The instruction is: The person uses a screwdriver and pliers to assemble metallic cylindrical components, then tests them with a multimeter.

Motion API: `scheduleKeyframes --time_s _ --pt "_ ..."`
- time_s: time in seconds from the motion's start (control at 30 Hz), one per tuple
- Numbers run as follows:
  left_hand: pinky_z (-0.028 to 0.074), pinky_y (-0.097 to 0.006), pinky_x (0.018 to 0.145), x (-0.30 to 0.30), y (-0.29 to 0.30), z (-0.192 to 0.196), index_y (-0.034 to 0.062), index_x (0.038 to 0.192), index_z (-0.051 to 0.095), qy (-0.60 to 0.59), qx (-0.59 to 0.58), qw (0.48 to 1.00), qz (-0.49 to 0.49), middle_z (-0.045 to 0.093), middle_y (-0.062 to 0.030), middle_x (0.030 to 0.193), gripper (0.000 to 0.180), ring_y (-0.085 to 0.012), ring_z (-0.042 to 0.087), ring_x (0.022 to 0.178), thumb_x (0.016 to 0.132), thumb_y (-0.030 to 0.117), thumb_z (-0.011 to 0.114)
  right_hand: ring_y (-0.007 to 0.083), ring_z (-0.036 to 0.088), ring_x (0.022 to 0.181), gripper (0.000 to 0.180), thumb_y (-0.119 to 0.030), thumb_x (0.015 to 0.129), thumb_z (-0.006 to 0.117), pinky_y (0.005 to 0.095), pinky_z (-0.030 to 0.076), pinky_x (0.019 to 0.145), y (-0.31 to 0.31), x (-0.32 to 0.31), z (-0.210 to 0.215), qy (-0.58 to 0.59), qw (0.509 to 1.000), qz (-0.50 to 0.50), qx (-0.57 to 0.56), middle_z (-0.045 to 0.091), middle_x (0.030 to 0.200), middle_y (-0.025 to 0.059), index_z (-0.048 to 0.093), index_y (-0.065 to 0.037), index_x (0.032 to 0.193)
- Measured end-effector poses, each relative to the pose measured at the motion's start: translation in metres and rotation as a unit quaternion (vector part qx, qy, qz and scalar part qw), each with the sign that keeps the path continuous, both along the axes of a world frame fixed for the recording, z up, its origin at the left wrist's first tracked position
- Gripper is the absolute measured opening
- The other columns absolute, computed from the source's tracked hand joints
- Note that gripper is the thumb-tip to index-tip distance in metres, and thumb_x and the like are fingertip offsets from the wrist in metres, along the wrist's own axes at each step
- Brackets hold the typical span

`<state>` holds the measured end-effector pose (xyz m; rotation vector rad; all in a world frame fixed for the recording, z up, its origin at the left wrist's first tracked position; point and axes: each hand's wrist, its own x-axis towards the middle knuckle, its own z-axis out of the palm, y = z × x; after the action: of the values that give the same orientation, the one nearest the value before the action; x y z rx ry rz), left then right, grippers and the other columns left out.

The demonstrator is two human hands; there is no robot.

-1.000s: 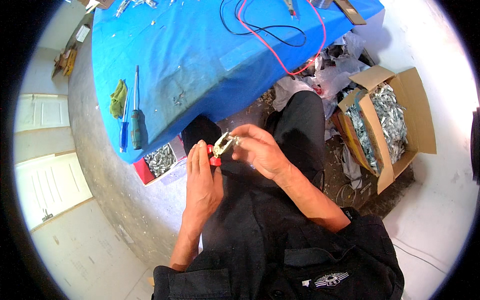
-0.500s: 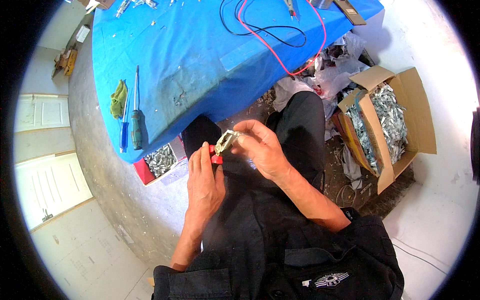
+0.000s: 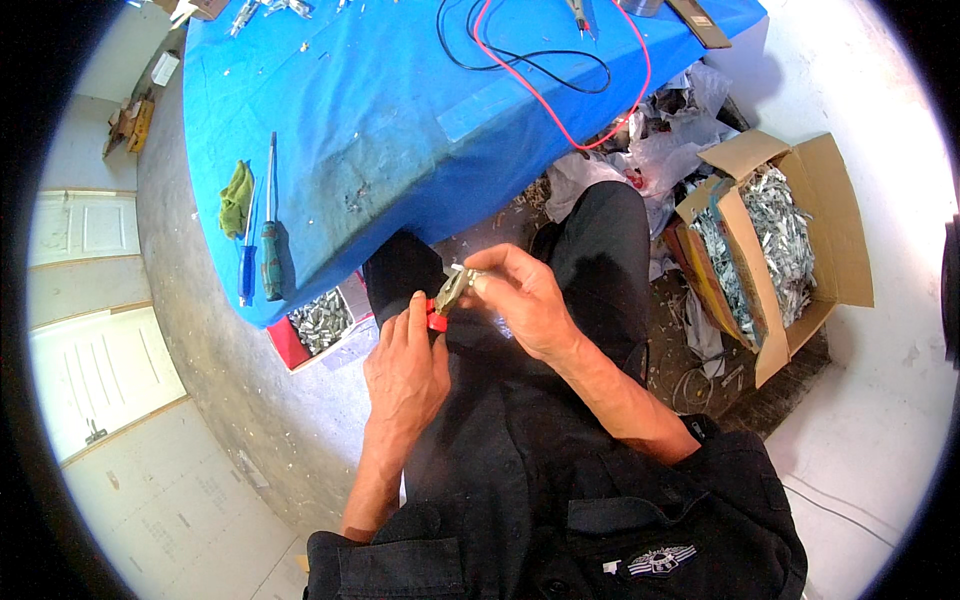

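Observation:
Over my lap, my left hand [image 3: 405, 365] grips a pair of pliers with red handles [image 3: 437, 320]; the metal jaws [image 3: 452, 290] point up and to the right. My right hand [image 3: 520, 300] pinches a small pale metal piece [image 3: 465, 271] right at the tip of the jaws. Both hands meet above my black trousers, just below the edge of the blue table [image 3: 400, 130].
On the blue table lie two screwdrivers [image 3: 270, 235], a green rag [image 3: 236, 198] and red and black leads [image 3: 560, 70]. A red box of metal scraps [image 3: 318, 322] sits under the table edge. An open cardboard box of metal scraps [image 3: 775, 240] stands at my right.
The pliers' jaws have tilted a little more upright and the right hand has shifted slightly up along with the metal piece. The hands otherwise stay in place.

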<state>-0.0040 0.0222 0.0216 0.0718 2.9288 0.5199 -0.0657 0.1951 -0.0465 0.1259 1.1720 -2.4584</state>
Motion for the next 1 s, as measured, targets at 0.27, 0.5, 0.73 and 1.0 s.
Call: scheduleKeyframes --time_s 0.27,0.5,0.73,1.0 --pt "0.049 -0.049 0.091 0.0 -0.009 -0.009 -0.0015 0.132 0.059 -0.029 0.188 0.981 0.045 0.065 -0.0228 0.112 0.043 -0.0405 0.062 0.104 0.091 0.01 0.066 0.0161 0.071 0.099 0.02 -0.003 0.102 0.061 0.0305 0.06 0.089 -0.002 0.002 0.008 0.022 1.0 0.021 0.002 0.07 0.112 0.0106 0.062 0.005 0.12" --pt "0.05 -0.05 0.088 0.002 -0.009 -0.02 -0.0029 0.118 0.059 -0.009 0.189 0.979 0.075 0.063 -0.0242 0.104 0.035 -0.045 0.062 0.099 0.086 0.005 0.07 0.0146 0.07 0.097 0.022 -0.004 0.102 0.06 0.0305 0.059 0.088 -0.004 0.003 0.009 0.033 0.999 0.025 0.011 0.069 0.112 0.0087 0.062 0.004 0.123" --pt "0.05 -0.047 0.088 0.001 -0.013 -0.018 -0.0017 0.119 0.059 0.056 0.103 0.992 0.054 0.063 -0.0225 0.106 0.036 -0.0414 0.061 0.101 0.084 -0.002 0.07 0.0128 0.069 0.088 0.021 -0.009 0.105 0.059 0.0293 0.059 0.078 0.003 -0.001 0.013 0.097 0.982 0.102 0.129 0.069 0.103 0.0074 0.061 0.003 0.122" --pt "0.05 -0.047 0.085 0.003 -0.02 -0.019 -0.0021 0.115 0.06 0.068 0.152 0.985 0.048 0.062 -0.0218 0.102 0.034 -0.0421 0.061 0.097 0.082 -0.004 0.069 0.024 0.074 0.089 0.022 -0.01 0.1 0.066 0.0339 0.058 0.078 0.009 -0.004 0.031 0.256 0.915 0.088 0.299 0.073 0.099 0.017 0.064 0.002 0.118"
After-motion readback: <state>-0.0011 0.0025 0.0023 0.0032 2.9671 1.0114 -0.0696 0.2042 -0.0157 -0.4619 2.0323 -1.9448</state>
